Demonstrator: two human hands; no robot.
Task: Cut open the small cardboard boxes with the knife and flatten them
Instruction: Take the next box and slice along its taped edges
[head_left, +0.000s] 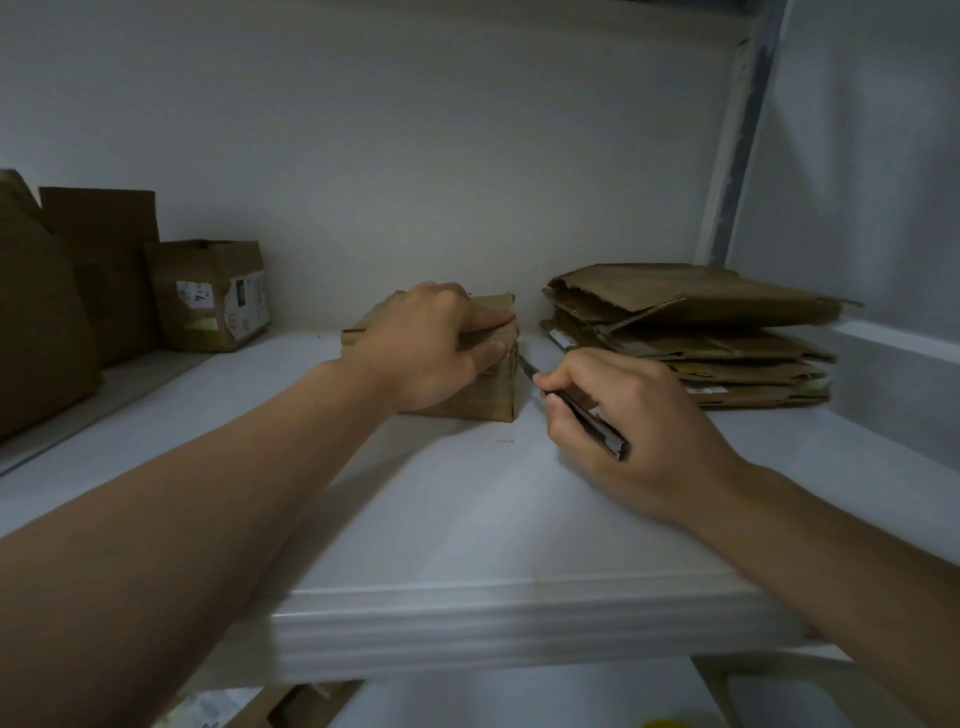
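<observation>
A small brown cardboard box (488, 395) stands on the white shelf (467, 519), near the back wall. My left hand (431, 343) lies over its top, fingers along the top right edge and thumb down its right side, holding it in place. My right hand (623, 415) grips a dark utility knife (587, 415) like a pen. The blade tip touches the box's upper right edge, just beside my left thumb.
A stack of flattened cardboard (696, 338) lies at the right of the shelf. Several unopened boxes stand at the left, the nearest a labelled carton (213, 296). A grey upright post (743, 130) rises at the back right. The shelf's front lip (493, 618) is close to me.
</observation>
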